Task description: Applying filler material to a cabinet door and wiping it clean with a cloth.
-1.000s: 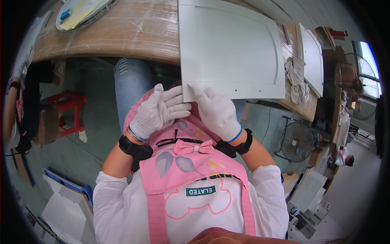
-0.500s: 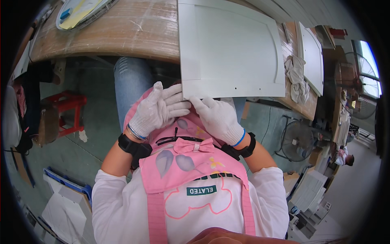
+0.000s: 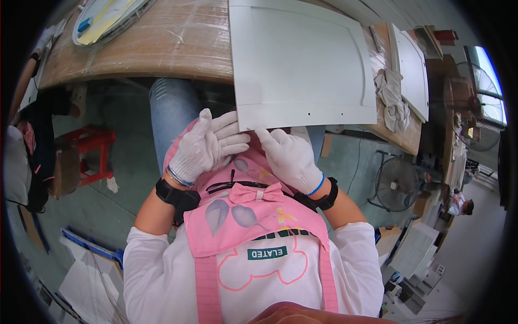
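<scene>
A white cabinet door panel [image 3: 302,59] with a raised frame and small dark holes lies on the table, its near end overhanging the front edge. My right hand [image 3: 291,156], in a white knit glove, is at the panel's near left corner. Its thumb meets the edge and its other fingers curl in; whether something small is pinched there is hidden. My left hand [image 3: 208,143], gloved too, is spread with the palm turned inward, its fingertips beside that same corner.
Clear film wraps the wooden table [image 3: 156,48]. To the right lie a crumpled glove [image 3: 391,100] and another white panel [image 3: 411,75]. An oval tray [image 3: 110,21] stands far left. A red stool [image 3: 91,154] and a floor fan [image 3: 396,183] flank me. Another person's arm [image 3: 24,81] shows far left.
The panel and both my hands sit slightly further left in the picture, with their grip and pose nearly the same. Another person's arm has come into view at the far left.
</scene>
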Action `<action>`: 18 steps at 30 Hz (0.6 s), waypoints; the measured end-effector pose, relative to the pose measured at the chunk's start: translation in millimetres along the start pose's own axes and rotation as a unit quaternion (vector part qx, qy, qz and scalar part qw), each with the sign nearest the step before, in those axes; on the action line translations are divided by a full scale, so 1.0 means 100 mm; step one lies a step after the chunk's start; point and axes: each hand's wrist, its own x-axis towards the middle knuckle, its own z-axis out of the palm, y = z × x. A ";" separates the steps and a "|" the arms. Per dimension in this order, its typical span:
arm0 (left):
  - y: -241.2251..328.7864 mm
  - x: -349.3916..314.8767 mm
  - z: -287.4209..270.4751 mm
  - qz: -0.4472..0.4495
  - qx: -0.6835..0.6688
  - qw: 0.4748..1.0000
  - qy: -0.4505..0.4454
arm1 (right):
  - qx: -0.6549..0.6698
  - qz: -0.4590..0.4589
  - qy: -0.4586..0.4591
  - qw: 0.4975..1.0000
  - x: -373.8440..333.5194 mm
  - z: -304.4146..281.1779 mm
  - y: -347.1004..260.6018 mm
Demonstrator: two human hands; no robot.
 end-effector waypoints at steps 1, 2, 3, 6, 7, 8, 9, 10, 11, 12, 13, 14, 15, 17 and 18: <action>0.00 0.00 -0.01 0.000 0.003 1.000 0.000 | -0.003 0.009 0.010 1.000 0.01 0.00 -0.01; 0.00 0.00 -0.01 0.000 0.003 1.000 0.000 | -0.003 0.009 0.010 1.000 0.00 -0.01 -0.01; 0.00 0.00 0.00 0.000 -0.002 1.000 -0.002 | -0.004 0.003 -0.011 1.000 -0.01 -0.02 -0.02; -0.01 0.00 -0.02 0.000 -0.005 1.000 -0.005 | 0.002 0.003 -0.008 1.000 -0.01 -0.02 0.02; 0.00 0.00 -0.03 0.000 -0.003 1.000 -0.007 | 0.008 0.010 0.015 1.000 -0.01 -0.01 0.05; 0.00 0.01 -0.03 -0.001 -0.004 1.000 -0.008 | 0.007 0.011 0.015 1.000 -0.01 -0.01 0.10; 0.00 0.00 -0.03 -0.002 0.004 1.000 -0.002 | -0.010 0.069 0.054 0.996 -0.02 -0.01 0.16; 0.00 0.01 -0.02 -0.002 0.011 1.000 0.004 | -0.027 0.127 0.092 0.987 -0.02 0.00 0.20; 0.00 0.01 -0.03 -0.003 0.011 1.000 0.003 | -0.028 0.128 0.092 0.987 -0.04 0.03 0.21; 0.00 0.02 -0.04 -0.003 0.010 1.000 0.003 | -0.040 0.095 0.076 0.992 -0.07 0.05 0.19; 0.01 0.03 -0.04 -0.002 0.009 1.000 0.002 | -0.051 0.061 0.060 0.995 -0.08 0.07 0.16; 0.01 0.02 -0.03 -0.005 0.011 1.000 0.000 | -0.036 0.025 0.009 0.999 -0.07 0.02 0.06; 0.02 0.02 -0.01 -0.001 0.004 1.000 0.004 | -0.049 0.006 -0.063 0.997 -0.04 -0.04 -0.01; 0.04 0.01 0.01 0.005 0.004 1.000 0.000 | 0.008 0.006 -0.028 1.000 0.02 -0.01 0.04; 0.04 0.01 -0.01 0.001 0.006 1.000 -0.002 | 0.003 0.005 -0.020 1.000 0.03 -0.03 0.10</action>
